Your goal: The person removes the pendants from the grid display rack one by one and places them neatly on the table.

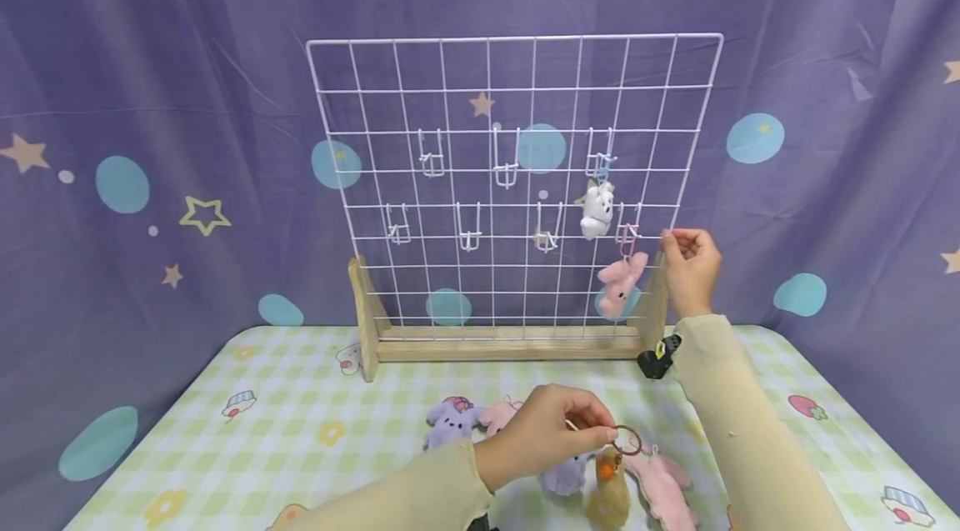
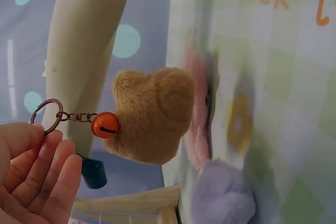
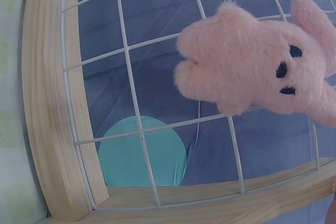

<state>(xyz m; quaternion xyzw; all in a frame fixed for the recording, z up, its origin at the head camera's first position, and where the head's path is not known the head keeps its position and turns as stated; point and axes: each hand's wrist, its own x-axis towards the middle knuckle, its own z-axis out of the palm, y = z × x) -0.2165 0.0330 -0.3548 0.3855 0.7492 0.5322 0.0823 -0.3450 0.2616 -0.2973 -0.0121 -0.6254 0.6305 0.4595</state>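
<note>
With our left grip [image 1: 551, 429] we pinch the brown plush [image 2: 149, 116] by its ring [image 2: 49, 99], before the wire grid [image 1: 533, 88]; our right grip [image 1: 693, 268] pinches the grid's right edge.

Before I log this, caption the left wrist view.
Left hand pinches a ring, its chain leading to an orange bell and brown plush.

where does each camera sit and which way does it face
Head: on the person's head, facing forward and down at the grid; left hand, right hand and sleeves show.
Left wrist: on that wrist, facing the brown plush; left hand and right sleeve show.
Right wrist: on that wrist, facing the hanging pink plush; only a sliver, apparently right hand, shows.
Shared: head and right wrist both show the hanging pink plush.
</note>
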